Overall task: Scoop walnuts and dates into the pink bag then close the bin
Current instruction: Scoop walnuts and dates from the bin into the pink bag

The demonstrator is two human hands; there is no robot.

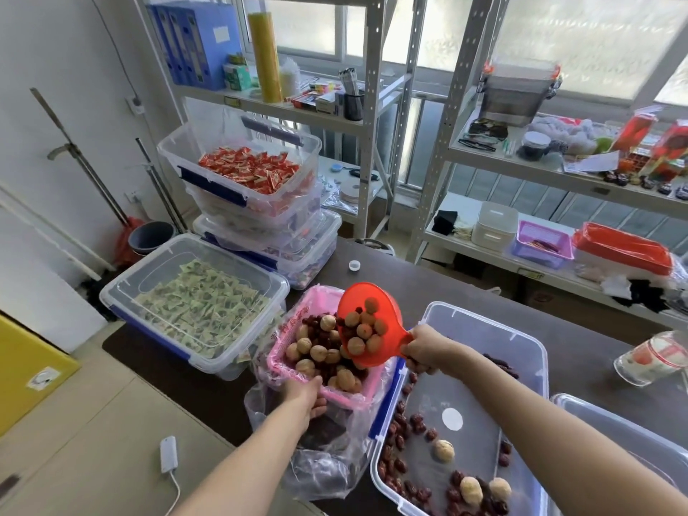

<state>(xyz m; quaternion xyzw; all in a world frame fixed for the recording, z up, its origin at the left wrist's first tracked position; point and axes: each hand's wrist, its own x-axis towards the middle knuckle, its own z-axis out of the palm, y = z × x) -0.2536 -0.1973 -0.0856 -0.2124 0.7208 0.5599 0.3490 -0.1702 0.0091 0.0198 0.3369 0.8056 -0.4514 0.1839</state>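
Observation:
My right hand (424, 350) grips the handle of a red scoop (387, 310), tilted over the pink bag (283, 329), with walnuts and dates sliding out of it. The pink bag is open and holds many walnuts and dates (324, 351). My left hand (305, 394) holds the bag's near rim. To the right lies the clear bin (528, 351) with blue latches, nearly empty, with a few walnuts (445, 450) and scattered dates (405, 437) on its bottom. A clear plastic lid edge (610, 422) shows at the far right.
A lidded clear bin of green packets (197, 299) stands left of the bag. Stacked bins with red packets (253, 169) sit behind it. A loose clear plastic bag (324, 467) lies under the pink bag. A glass jar (655, 357) lies at the right. Metal shelves stand behind the dark table (465, 284).

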